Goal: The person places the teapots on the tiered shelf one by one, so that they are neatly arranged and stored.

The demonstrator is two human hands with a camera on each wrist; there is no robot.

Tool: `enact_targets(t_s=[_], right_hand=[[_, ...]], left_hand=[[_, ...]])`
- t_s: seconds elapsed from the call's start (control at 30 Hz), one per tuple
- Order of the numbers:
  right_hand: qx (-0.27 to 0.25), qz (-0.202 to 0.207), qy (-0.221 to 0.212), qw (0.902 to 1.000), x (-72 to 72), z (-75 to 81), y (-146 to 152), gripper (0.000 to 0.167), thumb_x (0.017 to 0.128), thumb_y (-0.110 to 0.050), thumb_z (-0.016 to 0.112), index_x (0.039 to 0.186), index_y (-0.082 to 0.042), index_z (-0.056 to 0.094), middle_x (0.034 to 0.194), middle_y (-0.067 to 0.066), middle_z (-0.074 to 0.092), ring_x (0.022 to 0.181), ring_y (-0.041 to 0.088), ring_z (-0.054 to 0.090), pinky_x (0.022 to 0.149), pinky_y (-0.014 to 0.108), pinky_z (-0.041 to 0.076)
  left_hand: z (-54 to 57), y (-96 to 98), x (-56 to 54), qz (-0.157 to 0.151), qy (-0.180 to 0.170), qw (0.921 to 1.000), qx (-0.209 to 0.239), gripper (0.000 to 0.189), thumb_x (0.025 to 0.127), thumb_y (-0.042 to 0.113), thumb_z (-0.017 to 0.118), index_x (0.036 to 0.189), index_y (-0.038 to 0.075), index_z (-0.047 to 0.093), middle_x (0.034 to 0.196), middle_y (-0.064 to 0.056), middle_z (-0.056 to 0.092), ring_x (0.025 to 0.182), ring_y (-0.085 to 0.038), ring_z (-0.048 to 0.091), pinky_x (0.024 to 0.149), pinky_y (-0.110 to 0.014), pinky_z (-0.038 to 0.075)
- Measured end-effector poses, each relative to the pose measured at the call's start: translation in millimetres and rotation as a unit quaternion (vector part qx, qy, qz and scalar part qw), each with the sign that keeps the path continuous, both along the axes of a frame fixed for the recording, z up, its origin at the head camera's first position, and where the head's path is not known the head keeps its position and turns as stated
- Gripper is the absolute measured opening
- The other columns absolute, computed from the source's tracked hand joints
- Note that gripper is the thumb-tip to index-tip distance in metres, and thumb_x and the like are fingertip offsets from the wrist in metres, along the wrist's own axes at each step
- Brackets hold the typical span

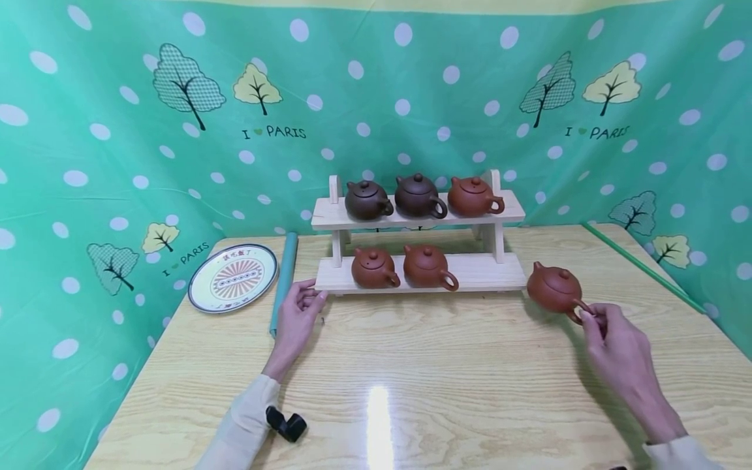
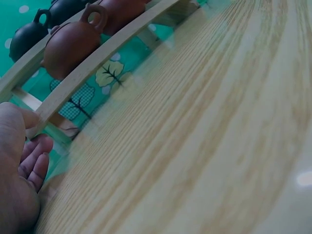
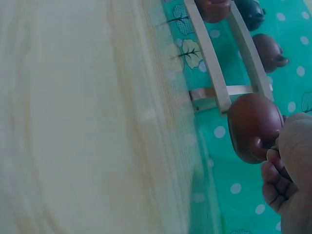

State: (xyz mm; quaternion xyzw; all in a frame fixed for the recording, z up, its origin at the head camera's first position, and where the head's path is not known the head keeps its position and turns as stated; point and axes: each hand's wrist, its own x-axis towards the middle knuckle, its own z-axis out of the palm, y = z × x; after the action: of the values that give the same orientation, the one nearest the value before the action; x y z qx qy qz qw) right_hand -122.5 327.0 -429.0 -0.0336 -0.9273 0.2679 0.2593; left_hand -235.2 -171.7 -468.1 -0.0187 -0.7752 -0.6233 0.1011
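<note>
My right hand [image 1: 619, 346] pinches the handle of a reddish-brown clay teapot [image 1: 553, 288], held up just off the right end of a two-tier wooden shelf [image 1: 487, 279]. The spout points left and away; in the right wrist view the teapot's body [image 3: 253, 124] overlaps the shelf end. At the shelf's lower left corner, my left hand [image 1: 298, 316] grips the board's end, thumb on top and fingers curled beneath. Two reddish-brown teapots, one left [image 1: 374, 268] and one in the middle [image 1: 427, 266], sit on the lower board, handles to the right.
On the upper board stand two dark teapots [image 1: 365, 200] and a reddish-brown one [image 1: 472, 196]. A patterned plate [image 1: 233, 279] and a teal roll [image 1: 284, 281] lie left of the shelf. A green rod [image 1: 643, 266] lies at the right; a green dotted curtain [image 1: 405, 104] hangs behind.
</note>
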Motion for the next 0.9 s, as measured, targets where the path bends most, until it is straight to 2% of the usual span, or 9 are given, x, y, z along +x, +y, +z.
enact_targets(t_s=[0.13, 0.47, 0.63, 0.9], right_hand=[[0.001, 0.0, 0.015, 0.9999, -1.8, 0.6, -5.0, 0.014, 0.1, 0.0, 0.063, 0.111, 0.009, 0.06, 0.086, 0.021, 0.066, 0.065, 0.005, 0.046, 0.048, 0.019, 0.034], [0.002, 0.031, 0.057, 0.9979, -10.8, 5.1, -20.9, 0.012, 0.097, 0.005, 0.065, 0.107, 0.009, 0.061, 0.083, 0.018, 0.064, 0.066, 0.008, 0.046, 0.05, 0.017, 0.033], [0.001, 0.045, 0.063, 0.997, -16.6, 4.8, -28.6, 0.012, 0.096, 0.006, 0.065, 0.108, 0.008, 0.061, 0.084, 0.018, 0.064, 0.067, 0.01, 0.047, 0.05, 0.016, 0.033], [-0.002, 0.061, 0.081, 0.9949, -26.3, 5.3, -38.5, 0.013, 0.095, 0.007, 0.067, 0.106, 0.008, 0.062, 0.082, 0.015, 0.064, 0.069, 0.007, 0.049, 0.052, 0.015, 0.033]], left_hand=[[0.5, 0.4, -0.2, 0.001, 0.004, 1.0, 0.004, 0.039, 0.099, 0.007, 0.07, 0.133, -0.005, 0.055, 0.114, -0.023, 0.066, 0.087, -0.01, 0.063, 0.075, -0.018, 0.054], [0.2, 0.2, -0.3, -0.002, 0.004, 1.0, 0.007, 0.039, 0.099, 0.008, 0.07, 0.133, -0.005, 0.055, 0.114, -0.024, 0.066, 0.087, -0.01, 0.064, 0.076, -0.018, 0.054], [0.2, 0.6, -0.4, -0.001, 0.005, 1.0, 0.005, 0.039, 0.099, 0.008, 0.07, 0.133, -0.004, 0.056, 0.114, -0.023, 0.067, 0.087, -0.01, 0.064, 0.075, -0.017, 0.052], [-0.1, 0.0, -0.7, 0.0, 0.006, 1.0, 0.008, 0.038, 0.1, 0.008, 0.07, 0.132, -0.005, 0.056, 0.114, -0.023, 0.067, 0.087, -0.01, 0.063, 0.075, -0.017, 0.051]])
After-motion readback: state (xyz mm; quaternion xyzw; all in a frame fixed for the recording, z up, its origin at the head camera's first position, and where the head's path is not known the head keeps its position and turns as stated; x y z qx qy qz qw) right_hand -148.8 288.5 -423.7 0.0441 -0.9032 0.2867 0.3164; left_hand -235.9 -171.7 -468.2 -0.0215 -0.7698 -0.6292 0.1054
